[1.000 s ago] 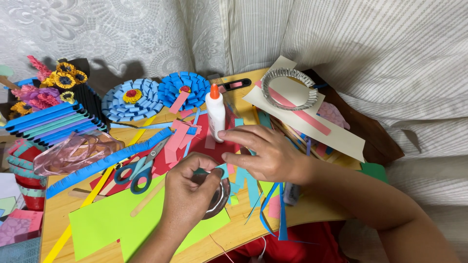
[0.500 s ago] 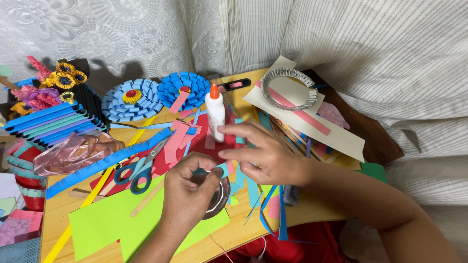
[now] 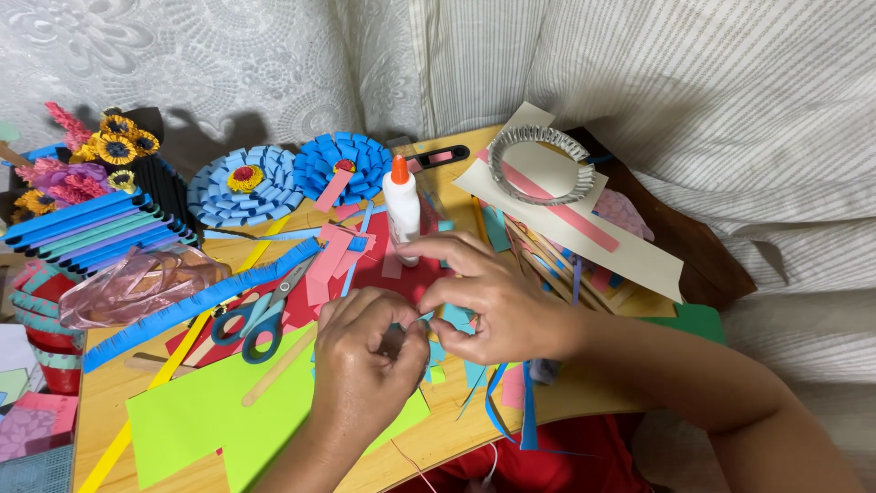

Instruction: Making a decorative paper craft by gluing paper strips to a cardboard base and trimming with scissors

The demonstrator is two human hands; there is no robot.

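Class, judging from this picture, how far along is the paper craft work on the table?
Done: two blue paper flowers lie finished. In hand: left hand and right hand pinch a small paper piece together. Left: loose paper strips and a green sheet lie unused near the glue bottle.

A white lace curtain hangs across the upper left of the frame. Pale striped fabric fills the upper right. A light wooden surface sits below.
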